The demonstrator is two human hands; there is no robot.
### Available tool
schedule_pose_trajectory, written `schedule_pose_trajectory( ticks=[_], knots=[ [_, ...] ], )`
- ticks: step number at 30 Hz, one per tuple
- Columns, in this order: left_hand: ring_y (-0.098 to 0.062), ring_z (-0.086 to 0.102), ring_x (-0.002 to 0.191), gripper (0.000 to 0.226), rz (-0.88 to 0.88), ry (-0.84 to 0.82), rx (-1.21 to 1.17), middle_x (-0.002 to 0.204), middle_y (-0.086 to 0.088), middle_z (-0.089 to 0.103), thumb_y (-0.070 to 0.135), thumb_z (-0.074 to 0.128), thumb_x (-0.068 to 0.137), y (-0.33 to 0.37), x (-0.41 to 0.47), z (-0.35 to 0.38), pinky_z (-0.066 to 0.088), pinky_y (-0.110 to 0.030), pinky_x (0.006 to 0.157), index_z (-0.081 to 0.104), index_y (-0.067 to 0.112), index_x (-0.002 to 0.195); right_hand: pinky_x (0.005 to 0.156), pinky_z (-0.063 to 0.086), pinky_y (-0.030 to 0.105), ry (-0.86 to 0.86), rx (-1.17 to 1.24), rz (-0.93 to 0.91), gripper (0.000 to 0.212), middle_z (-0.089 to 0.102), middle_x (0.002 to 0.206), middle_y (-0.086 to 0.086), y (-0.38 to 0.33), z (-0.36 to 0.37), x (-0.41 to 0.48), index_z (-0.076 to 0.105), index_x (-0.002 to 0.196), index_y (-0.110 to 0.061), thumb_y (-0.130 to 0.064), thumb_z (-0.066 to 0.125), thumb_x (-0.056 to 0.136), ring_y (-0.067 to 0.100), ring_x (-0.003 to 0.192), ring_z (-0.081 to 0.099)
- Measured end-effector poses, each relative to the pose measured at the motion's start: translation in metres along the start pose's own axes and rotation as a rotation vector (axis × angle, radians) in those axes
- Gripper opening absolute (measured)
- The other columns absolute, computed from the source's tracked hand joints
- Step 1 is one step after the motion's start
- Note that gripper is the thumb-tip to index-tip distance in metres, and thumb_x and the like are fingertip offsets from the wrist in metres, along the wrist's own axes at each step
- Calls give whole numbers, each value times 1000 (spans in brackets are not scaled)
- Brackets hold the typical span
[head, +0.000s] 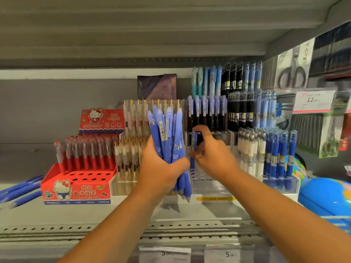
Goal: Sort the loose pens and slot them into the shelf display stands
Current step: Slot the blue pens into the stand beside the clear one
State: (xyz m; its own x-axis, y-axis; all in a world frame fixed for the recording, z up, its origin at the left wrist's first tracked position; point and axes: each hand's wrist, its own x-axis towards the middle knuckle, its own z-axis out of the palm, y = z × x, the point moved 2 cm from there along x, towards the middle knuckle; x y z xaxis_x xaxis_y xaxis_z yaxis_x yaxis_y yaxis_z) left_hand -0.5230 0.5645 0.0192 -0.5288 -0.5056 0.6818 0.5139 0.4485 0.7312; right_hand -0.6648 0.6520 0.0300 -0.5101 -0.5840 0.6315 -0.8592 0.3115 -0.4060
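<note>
The left hand [163,166] has its fingers closed round a thick bundle of blue pens [168,133]. It holds the bundle upright, with the pale lilac caps on top and the points below. The barrels look matte, and each has a small white sticker whose print is too blurred to read. The right hand [214,156] pinches a single blue pen [193,145] between thumb and forefinger, upright at the front of a clear plastic stand [210,175]. Whether its tip sits in a slot I cannot tell. The higher steps of this stand carry dark pens with lilac caps [207,114]. To the left stands a red cardboard box [76,190] with a cartoon cat, round holes and red pens [85,156]. Some loose blue pens [19,192] lie on the grey metal shelf [76,215]. Price labels [229,254] below its front edge read 5.00.
</note>
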Motion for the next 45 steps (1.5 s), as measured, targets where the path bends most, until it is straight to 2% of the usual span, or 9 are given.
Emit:
schedule_pose_trajectory(
  ticks=[6,12,15,17,19,28,35,40,45],
  knots=[
    [-9,67,68,45,15,-77,-23,76,12,66,11,71,67,2,0,-2,53,-14,58,56,26,106,54,54,42,-34,-34,34,62,57,66,-8,3,10,3,29,137,-30,-7,60,89,10,60,59],
    [-5,65,65,42,-3,-96,-47,73,17,66,13,70,64,3,-1,-2,53,-16,58,56,27,101,56,52,30,94,32,111,50,64,71,-6,5,-3,-5,40,123,-29,-32,73,86,6,65,61],
    [-4,67,67,43,1,-90,-68,74,19,67,10,70,65,2,-1,-2,52,-14,57,56,28,101,56,52,30,136,422,82,21,68,75,0,-6,-17,-12,56,103,-25,-29,69,88,12,65,65],
    [-6,69,69,45,8,-89,-82,77,17,70,3,74,70,1,-2,-2,53,-15,58,57,27,104,55,53,33,-46,852,67,15,69,75,7,-19,-20,-19,66,98,-16,-25,70,87,20,62,66],
    [-11,71,71,48,6,-88,-104,81,11,72,-4,75,74,1,-2,-1,56,-19,59,58,24,108,57,54,33,-199,1001,30,17,67,76,9,-29,-20,-26,71,93,-12,-27,73,85,22,64,65],
    [-10,72,88,49,-24,-91,-139,98,12,73,5,77,81,2,-4,1,59,-24,67,58,34,114,68,56,36,-222,1067,65,30,63,102,29,-27,-18,-32,69,104,0,-14,72,78,32,84,63],
    [-12,72,81,44,-54,-81,-144,90,10,73,-2,72,82,-1,-3,1,57,-20,65,59,31,107,65,56,32,-229,1156,146,11,66,81,8,-25,-17,-33,71,88,-9,-16,73,80,18,72,63],
    [-12,71,74,42,-14,-89,-132,81,9,72,-5,71,81,0,-4,2,55,-19,62,59,29,102,63,57,32,-78,1124,187,10,71,85,12,-18,-17,-28,65,98,0,-6,67,90,22,76,67],
    [-3,63,60,41,15,-20,-101,70,15,65,-4,71,80,-2,-2,0,51,-14,55,57,32,93,62,60,31,220,906,128,20,74,82,3,-13,-30,-16,64,107,-17,-7,68,90,19,81,73]
  ],
)
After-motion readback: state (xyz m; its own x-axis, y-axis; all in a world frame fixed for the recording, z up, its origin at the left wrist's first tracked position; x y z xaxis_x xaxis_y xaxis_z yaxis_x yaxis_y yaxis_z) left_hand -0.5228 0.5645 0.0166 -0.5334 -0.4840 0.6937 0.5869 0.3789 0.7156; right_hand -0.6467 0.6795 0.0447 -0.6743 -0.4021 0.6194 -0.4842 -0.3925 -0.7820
